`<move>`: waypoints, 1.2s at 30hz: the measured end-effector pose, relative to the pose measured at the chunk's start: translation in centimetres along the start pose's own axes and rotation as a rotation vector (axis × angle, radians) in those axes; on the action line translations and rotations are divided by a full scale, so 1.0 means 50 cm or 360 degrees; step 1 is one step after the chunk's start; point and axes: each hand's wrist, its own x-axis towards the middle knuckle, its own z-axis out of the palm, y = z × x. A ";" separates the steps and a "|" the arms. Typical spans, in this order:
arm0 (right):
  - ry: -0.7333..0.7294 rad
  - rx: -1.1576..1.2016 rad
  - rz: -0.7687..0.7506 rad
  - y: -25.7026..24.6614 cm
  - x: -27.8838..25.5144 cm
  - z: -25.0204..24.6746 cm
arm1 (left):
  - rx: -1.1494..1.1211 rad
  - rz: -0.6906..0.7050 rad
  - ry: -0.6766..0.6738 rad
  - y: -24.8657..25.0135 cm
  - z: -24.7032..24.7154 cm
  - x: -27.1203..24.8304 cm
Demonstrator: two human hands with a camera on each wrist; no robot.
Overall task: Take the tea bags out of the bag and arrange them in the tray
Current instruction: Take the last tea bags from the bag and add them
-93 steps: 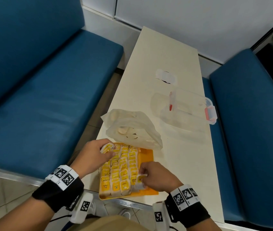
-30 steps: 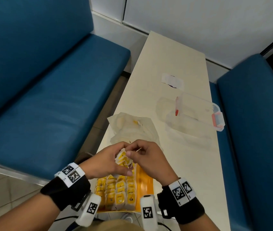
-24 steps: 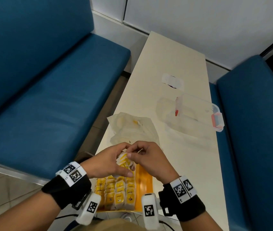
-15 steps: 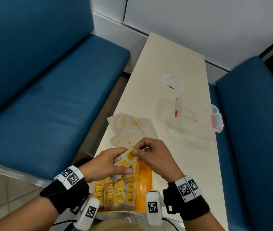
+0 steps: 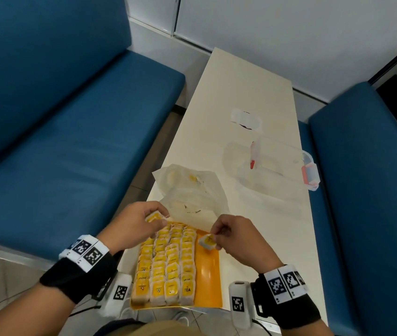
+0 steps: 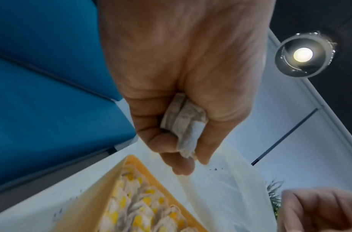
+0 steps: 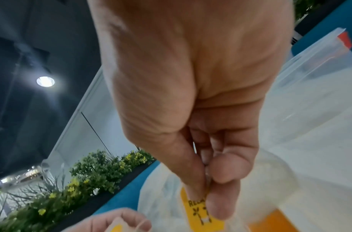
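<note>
While the two blue benches [image 5: 76, 146] fill both sides of the head view, the cream tabletop [image 5: 245, 98] runs up the middle w/ everything on it. Mid-right of frame: a clear plastic box [image 5: 277, 170] w/ a red latch, nothing to do w/ the job. Centre: the crumpled translucent bag [image 5: 192, 192], its near edge lapping over the far end of the orange tray [image 5: 208, 270] at lower centre. Tray's long axis runs toward/away from the person; four columns of tea bags [image 5: 166, 263] fill its left side, a bare orange strip is left along its right side.

Left hand [image 5: 132, 221], lower left of centre, over the tray's far-left corner: grip closed round a small bunch of tea bags [image 6: 183, 124], fingers curled, thumb on top. Exact count unclear.

Right hand [image 5: 236, 238], lower right of centre: thumb and forefinger pinch one tea bag [image 5: 207, 241] by its yellow tag, other fingers tucked in. That bag hangs just above the far end of the bare strip, right beside the last filled column.

Key relation, as I read it: the open slot lies directly below the right-hand grip and on toward the person, so the right hand is the nearer one to place; the left is over cols already full and prob. acts as supply.
</note>
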 end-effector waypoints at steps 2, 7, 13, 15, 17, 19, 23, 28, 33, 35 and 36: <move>-0.0014 -0.0095 0.0008 0.016 -0.003 0.015 | 0.0146 0.0001 -0.0033 -0.002 -0.005 0.020; 0.0031 -0.0240 0.0021 0.044 0.008 0.057 | 0.0278 0.0062 -0.0126 0.010 0.006 0.076; 0.0189 -0.0348 -0.0022 0.075 0.045 0.079 | 0.0303 0.0044 -0.0170 0.019 0.023 0.112; 0.0228 -0.0345 -0.0040 0.084 0.058 0.082 | 0.0341 0.0038 -0.0178 0.019 0.027 0.112; 0.0261 -0.0327 -0.0049 0.091 0.071 0.086 | 0.0376 0.0030 -0.0202 0.019 0.031 0.106; 0.0287 -0.0284 -0.0039 0.099 0.084 0.092 | 0.0410 0.0022 -0.0223 0.018 0.035 0.098; 0.0299 -0.0262 -0.0020 0.108 0.105 0.103 | 0.0422 0.0041 -0.0265 0.011 0.041 0.088; 0.0329 -0.0239 -0.0174 0.116 0.121 0.110 | 0.0458 0.0067 -0.0302 0.004 0.044 0.085; 0.0336 -0.0370 -0.0293 0.126 0.128 0.109 | 0.0455 0.0066 -0.0302 0.000 0.043 0.086; 0.0343 -0.0425 -0.0312 0.128 0.130 0.111 | 0.0459 0.0065 -0.0295 -0.001 0.044 0.086; 0.0351 -0.0430 -0.0314 0.128 0.130 0.113 | 0.0458 0.0062 -0.0293 -0.002 0.044 0.085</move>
